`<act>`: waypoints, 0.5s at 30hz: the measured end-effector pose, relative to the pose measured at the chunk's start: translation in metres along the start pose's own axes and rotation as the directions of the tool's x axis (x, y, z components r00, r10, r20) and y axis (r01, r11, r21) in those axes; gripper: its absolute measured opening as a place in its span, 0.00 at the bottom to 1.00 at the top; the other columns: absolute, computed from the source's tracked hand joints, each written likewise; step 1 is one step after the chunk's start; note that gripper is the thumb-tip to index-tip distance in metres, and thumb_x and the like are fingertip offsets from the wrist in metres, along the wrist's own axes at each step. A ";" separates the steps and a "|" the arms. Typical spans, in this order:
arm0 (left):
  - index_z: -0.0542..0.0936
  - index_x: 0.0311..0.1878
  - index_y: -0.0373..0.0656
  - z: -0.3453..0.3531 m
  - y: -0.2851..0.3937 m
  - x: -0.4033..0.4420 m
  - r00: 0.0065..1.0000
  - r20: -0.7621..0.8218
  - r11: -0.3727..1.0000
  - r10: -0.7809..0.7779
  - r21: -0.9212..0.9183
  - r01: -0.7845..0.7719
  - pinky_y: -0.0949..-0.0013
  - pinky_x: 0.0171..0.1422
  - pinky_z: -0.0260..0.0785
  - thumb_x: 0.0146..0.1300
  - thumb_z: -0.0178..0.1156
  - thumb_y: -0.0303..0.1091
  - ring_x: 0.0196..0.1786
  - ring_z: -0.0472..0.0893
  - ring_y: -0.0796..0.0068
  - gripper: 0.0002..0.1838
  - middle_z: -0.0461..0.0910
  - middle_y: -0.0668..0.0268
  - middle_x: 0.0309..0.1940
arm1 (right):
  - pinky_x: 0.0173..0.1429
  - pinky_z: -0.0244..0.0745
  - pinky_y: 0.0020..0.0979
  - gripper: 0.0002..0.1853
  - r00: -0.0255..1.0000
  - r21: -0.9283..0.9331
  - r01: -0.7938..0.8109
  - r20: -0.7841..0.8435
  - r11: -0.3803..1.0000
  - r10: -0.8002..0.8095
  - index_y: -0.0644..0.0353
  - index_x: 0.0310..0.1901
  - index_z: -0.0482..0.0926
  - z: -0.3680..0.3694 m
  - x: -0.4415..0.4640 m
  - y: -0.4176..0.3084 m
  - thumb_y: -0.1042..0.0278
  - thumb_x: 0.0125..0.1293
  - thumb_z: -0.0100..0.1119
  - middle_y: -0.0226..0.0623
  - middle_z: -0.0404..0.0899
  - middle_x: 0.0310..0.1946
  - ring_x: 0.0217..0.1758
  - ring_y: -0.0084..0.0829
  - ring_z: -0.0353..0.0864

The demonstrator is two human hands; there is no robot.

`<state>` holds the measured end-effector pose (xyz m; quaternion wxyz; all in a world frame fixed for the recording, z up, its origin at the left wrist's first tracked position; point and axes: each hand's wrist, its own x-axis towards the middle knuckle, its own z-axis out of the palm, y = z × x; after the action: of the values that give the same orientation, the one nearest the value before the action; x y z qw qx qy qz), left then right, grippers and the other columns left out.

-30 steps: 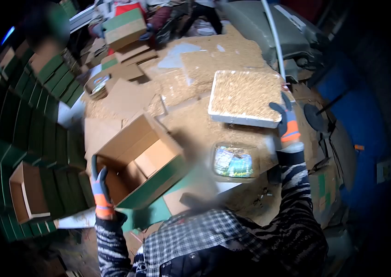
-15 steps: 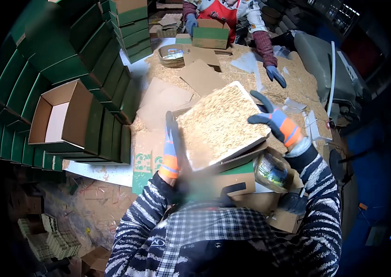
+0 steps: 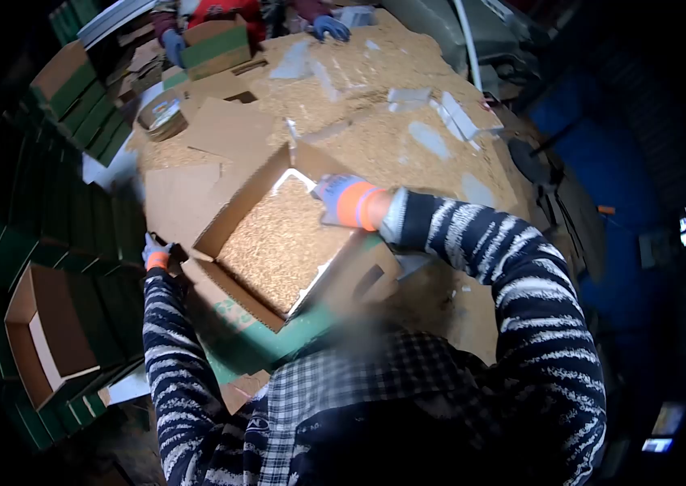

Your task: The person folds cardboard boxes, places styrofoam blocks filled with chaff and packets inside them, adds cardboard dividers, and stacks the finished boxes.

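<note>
An open cardboard box (image 3: 242,194) with green outer sides sits tilted on the work table. Inside it lies a white-rimmed tray (image 3: 304,180) filled with tan flakes. My right hand (image 3: 343,201), in a grey and orange glove, is at the box's right corner beside the tray rim; its fingertips are hidden. My left hand (image 3: 157,249), gloved the same way, is at the box's left side, near a dark flap edge, with its fingers partly hidden.
Stacked green boxes fill the left, with an open box (image 3: 47,344) among them. Cardboard sheets (image 3: 234,128) and an oval container (image 3: 162,115) lie beyond. Across the table (image 3: 375,73) a co-worker's gloved hands (image 3: 332,28) show beside a green box (image 3: 215,50). White pieces (image 3: 458,115) lie right.
The flake-filled tray has gone down into the box, where it was tilted above it before. My right hand has moved to the box's corner, my left hand outward. The view has turned.
</note>
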<state>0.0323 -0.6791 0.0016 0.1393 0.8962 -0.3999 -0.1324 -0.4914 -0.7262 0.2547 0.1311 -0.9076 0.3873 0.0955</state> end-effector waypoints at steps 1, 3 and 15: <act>0.63 0.74 0.41 -0.006 0.001 -0.007 1.000 0.021 1.000 -0.002 -0.013 0.002 0.57 0.66 0.72 0.46 0.79 0.38 0.64 0.78 0.51 0.52 0.77 0.45 0.61 | 0.57 0.77 0.43 0.20 0.964 0.077 0.090 -0.258 0.993 -0.067 0.64 0.49 0.81 0.001 -0.006 0.001 0.61 0.58 0.67 0.53 0.83 0.46 0.51 0.50 0.83; 0.66 0.72 0.38 -0.009 0.004 -0.017 1.000 -0.002 0.998 0.023 -0.052 -0.023 0.62 0.65 0.72 0.47 0.79 0.31 0.63 0.78 0.55 0.47 0.78 0.49 0.62 | 0.55 0.79 0.40 0.17 0.799 0.282 0.287 -0.597 0.916 -0.067 0.62 0.47 0.83 -0.021 -0.022 0.004 0.62 0.59 0.68 0.48 0.85 0.44 0.48 0.46 0.85; 0.83 0.51 0.34 -0.073 -0.012 -0.038 0.965 -0.185 0.670 0.188 -0.694 -0.264 0.72 0.55 0.74 0.63 0.66 0.21 0.46 0.82 0.77 0.13 0.86 0.65 0.45 | 0.63 0.73 0.43 0.34 0.695 0.326 -0.516 -0.382 0.793 0.609 0.58 0.56 0.80 0.211 -0.121 0.179 0.49 0.48 0.77 0.52 0.81 0.54 0.59 0.48 0.79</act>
<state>0.0418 -0.6323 0.0697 0.5098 0.7208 -0.4177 -0.2144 -0.7198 -0.6974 0.0585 0.0854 -0.7222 0.6742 -0.1287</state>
